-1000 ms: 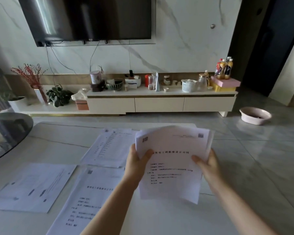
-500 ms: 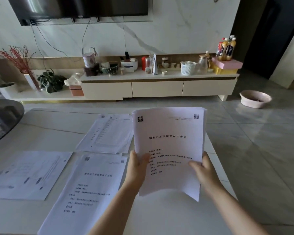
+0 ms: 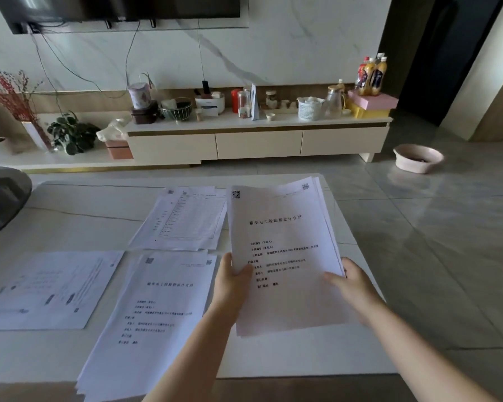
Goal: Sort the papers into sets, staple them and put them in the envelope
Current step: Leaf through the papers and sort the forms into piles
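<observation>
Both hands hold a stack of white printed papers (image 3: 282,236) above the right part of the white table (image 3: 79,216). My left hand (image 3: 233,282) grips its lower left edge, thumb on the front page. My right hand (image 3: 352,285) grips the lower right edge. The sheets are slightly fanned at the top right. Three other paper sets lie flat on the table: a cover-page set (image 3: 154,317) in front of me, a table-form set (image 3: 183,221) beyond it, and a sideways set (image 3: 47,288) at the left. No stapler or envelope shows.
A dark round glass surface (image 3: 0,198) overlaps the table's left edge. Beyond the table stands a low cream TV cabinet (image 3: 256,140) crowded with jars, bottles and a plant. A pink basin (image 3: 418,158) sits on the tiled floor at the right.
The held stack has been squared up from a loose fan and lowered toward me. Both hands slid down to grip its lower edges. The camera tilted down.
</observation>
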The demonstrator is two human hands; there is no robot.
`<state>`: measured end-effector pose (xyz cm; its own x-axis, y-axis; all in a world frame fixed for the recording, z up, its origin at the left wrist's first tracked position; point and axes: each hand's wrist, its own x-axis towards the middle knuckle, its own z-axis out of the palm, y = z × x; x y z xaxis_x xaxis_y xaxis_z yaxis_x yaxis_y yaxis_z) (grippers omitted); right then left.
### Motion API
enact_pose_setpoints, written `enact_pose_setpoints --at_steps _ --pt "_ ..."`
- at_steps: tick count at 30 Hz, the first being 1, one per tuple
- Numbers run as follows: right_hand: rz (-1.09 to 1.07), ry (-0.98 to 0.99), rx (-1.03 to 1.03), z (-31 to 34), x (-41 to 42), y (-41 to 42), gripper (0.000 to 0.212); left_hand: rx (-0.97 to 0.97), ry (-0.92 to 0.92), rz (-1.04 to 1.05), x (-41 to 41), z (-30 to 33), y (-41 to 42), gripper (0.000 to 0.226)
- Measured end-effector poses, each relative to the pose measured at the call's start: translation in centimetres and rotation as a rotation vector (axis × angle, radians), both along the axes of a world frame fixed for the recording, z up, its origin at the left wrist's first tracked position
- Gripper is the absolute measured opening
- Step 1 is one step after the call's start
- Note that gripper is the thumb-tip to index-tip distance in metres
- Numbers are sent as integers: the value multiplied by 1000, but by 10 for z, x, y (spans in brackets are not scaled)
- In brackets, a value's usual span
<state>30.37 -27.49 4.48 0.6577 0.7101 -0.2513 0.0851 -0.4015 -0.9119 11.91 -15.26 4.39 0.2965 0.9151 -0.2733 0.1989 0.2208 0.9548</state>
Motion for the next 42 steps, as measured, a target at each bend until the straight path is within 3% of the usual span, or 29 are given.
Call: enact_pose_setpoints --at_steps 3,5,7,10,13,16,19,22,29,32,35,42 --pt "-5 -2 -25 1 0 -10 7 7 33 -5 -7 -6 -5 50" --pt "-33 26 -31 -5 -1 -16 12 194 298 -19 -7 -13 -9 67" --pt "-41 83 -58 -19 3 -20 13 356 407 -66 1 -17 -23 61" --pt "-6 175 -117 -49 11 -22 18 193 281 -256 33 -32 -44 38" --pt "-3 263 -159 -70 23 -8 20 43 242 -344 67 -55 -55 35" --pt "-30 326 -194 -80 32 10 14 -45 232 -280 83 -76 -55 37" --pt "-11 357 -154 -85 38 18 27 -74 226 -213 96 -89 -46 36" --pt "-33 479 -136 -79 40 17 12 -129 156 -249 107 -84 -37 37" --pt "36 949 42 -64 30 13 44 -286 -2 -223 91 -75 -52 27" --pt "243 701 65 -68 19 7 33 -397 -137 -198 85 -64 -59 49" --pt "360 406 32 -66 9 0 37 -491 -266 -139 73 -52 -55 45" --pt "382 232 0 -47 -9 -20 59 -610 -474 31 63 -36 -66 37"
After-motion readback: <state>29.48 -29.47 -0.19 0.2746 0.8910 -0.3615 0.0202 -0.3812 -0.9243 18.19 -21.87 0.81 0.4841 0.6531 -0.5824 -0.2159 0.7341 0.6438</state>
